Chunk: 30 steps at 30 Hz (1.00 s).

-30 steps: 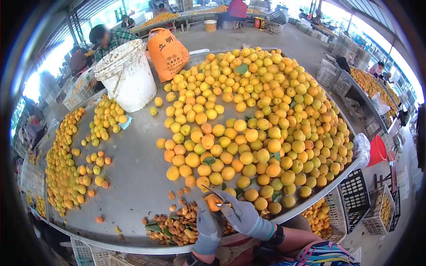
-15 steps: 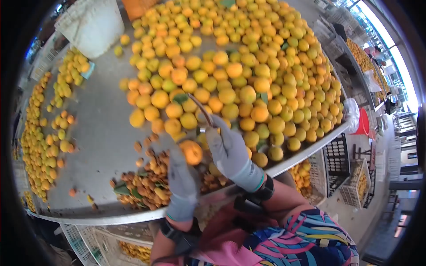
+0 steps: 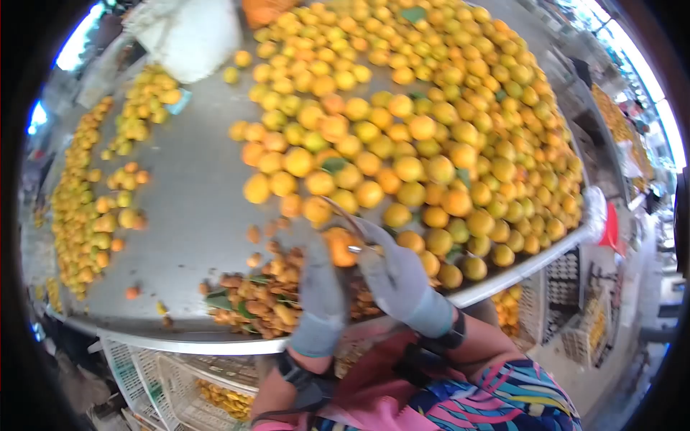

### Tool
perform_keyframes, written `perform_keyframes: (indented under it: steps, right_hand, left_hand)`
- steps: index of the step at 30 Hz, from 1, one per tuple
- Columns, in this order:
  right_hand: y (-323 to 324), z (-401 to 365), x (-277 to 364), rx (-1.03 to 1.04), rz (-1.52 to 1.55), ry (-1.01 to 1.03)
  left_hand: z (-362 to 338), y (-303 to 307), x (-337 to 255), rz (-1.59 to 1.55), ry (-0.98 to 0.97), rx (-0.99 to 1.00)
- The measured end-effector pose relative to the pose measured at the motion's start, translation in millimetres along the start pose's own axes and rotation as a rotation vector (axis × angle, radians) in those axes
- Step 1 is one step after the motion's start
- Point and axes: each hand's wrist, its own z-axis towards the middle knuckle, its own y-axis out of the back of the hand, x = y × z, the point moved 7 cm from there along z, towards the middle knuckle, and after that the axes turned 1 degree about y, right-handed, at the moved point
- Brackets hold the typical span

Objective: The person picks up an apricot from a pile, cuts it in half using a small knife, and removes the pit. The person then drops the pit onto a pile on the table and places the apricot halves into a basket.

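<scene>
An orange persimmon (image 3: 339, 246) is between my two gloved hands, just above the near edge of the metal table. The fingers of my left hand (image 3: 320, 294) are closed on its left side. My right hand (image 3: 402, 276) grips a small knife with a dark curved blade (image 3: 343, 214) pointing up and left; its metal collar is close to the persimmon. Most of the handle is hidden in the glove. Beside my left hand lies a heap of brown trimmed caps and peel (image 3: 269, 291) with a few green leaves.
Many yellow-orange persimmons (image 3: 438, 169) cover the middle and right of the metal table (image 3: 194, 179). Smaller fruit (image 3: 83, 208) lines the left side. A white sack or bucket (image 3: 194, 43) stands at the back. Below the near edge are plastic crates (image 3: 172, 384) with fruit.
My right hand and the knife have come down closer to the persimmon. The view has shifted, so the whole table appears farther right. My left hand still has the persimmon.
</scene>
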Motion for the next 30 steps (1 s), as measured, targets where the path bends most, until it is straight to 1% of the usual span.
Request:
perform_keyframes:
  steps: [1, 2, 3, 4, 5, 6, 7, 8, 9, 10, 11, 12, 14, 16, 17, 18, 19, 20, 21, 22, 24, 26, 27, 29, 30]
  right_hand:
    - [0.1, 1.9, 0.2, -0.041, -0.055, 0.018]
    - [0.7, 2.9, 3.5, -0.054, -0.036, 0.023]
    - [2.7, 2.8, 7.3, -0.066, -0.016, 0.023]
    - [3.5, 3.7, 9.8, -0.070, -0.034, 0.022]
    - [3.8, 4.1, 9.6, -0.077, -0.062, 0.010]
    - [2.0, 4.0, 8.9, -0.077, -0.036, 0.037]
    - [1.1, 2.9, 4.3, -0.078, -0.075, 0.020]
    - [-0.8, 1.8, 0.2, -0.081, -0.120, -0.007]
    - [-4.1, 2.6, -1.9, -0.088, -0.111, -0.002]
    - [-4.9, 3.5, -0.3, -0.139, -0.106, 0.064]
    - [-4.6, 3.5, 2.7, -0.188, -0.101, 0.127]
    - [-5.5, 4.3, 2.7, -0.192, -0.094, 0.127]
    - [-8.7, 5.2, -2.1, -0.158, -0.137, 0.061]
    - [-11.1, 6.5, -1.1, -0.135, -0.163, 0.060]
    - [-13.8, 6.7, -0.1, -0.112, -0.189, 0.061]
    - [-14.2, 7.8, -0.9, -0.111, -0.196, 0.046]
    - [-17.0, 9.9, -4.1, -0.070, -0.132, 0.012]
    - [-18.3, 9.4, -8.8, -0.033, -0.077, -0.035]
    - [-19.1, 9.7, -9.4, -0.031, -0.034, -0.030]
    - [-20.1, 11.0, -12.1, -0.034, -0.002, -0.033]
    - [-28.6, 9.8, -30.5, 0.028, 0.157, -0.074]
    - [-39.1, 10.1, -37.2, -0.040, 0.688, -0.123]
    - [-38.4, 2.8, -23.8, 0.093, 0.935, -0.417]
    - [-31.1, -2.4, -11.9, 0.278, 0.944, -0.589]
    - [-30.5, -5.0, -16.4, 0.283, 0.938, -0.593]
  left_hand:
    - [-2.8, 2.6, -6.1, 0.394, -0.077, -0.073]
    - [-1.2, 9.8, -7.0, 0.940, -0.254, -0.081]
    - [-4.0, -2.0, -18.1, 1.171, -0.637, 0.009]
    - [-6.8, -3.4, -16.0, 0.935, -0.492, -0.029]
    - [-8.9, -0.3, -14.2, 1.103, -0.587, -0.020]
    - [-8.3, 0.9, -14.2, 0.993, -0.489, -0.011]
    - [-7.7, 1.2, -10.9, 0.876, -0.384, 0.007]
    - [-9.0, 3.7, -7.3, 0.888, -0.392, 0.005]
    - [-15.1, -1.6, -11.3, 1.026, -0.553, 0.010]
    - [-20.7, -7.1, -15.4, 1.160, -0.716, 0.016]
    - [-19.9, -5.1, -15.1, 1.169, -0.718, 0.018]
    - [-20.7, -8.8, -18.8, 1.127, -0.711, 0.032]
    - [-19.9, -7.8, -18.6, 1.088, -0.695, 0.049]
    - [-15.1, 3.3, -15.3, 1.170, -0.666, -0.084]
    - [-13.6, 6.2, -11.0, 1.167, -0.652, -0.079]
    - [-8.3, 9.9, -9.3, 0.942, -0.554, -0.044]
    - [-2.4, 12.9, -6.4, 0.714, -0.449, -0.010]
    - [-13.0, -1.2, -28.5, 1.092, -0.583, -0.031]
    - [-10.2, 0.3, -30.3, 1.071, -0.541, 0.001]
    - [-9.2, 1.7, -31.5, 1.101, -0.585, -0.072]
    - [-10.0, 5.9, -24.5, 1.159, -0.653, -0.212]
    - [-6.2, 15.8, -23.0, 1.160, -0.785, -0.233]
    - [-3.8, 12.7, -21.9, 1.141, -0.753, -0.210]
    - [2.6, 7.0, -20.5, 0.591, -0.469, -0.045]
    - [2.5, 2.5, -22.5, 0.584, -0.470, -0.050]
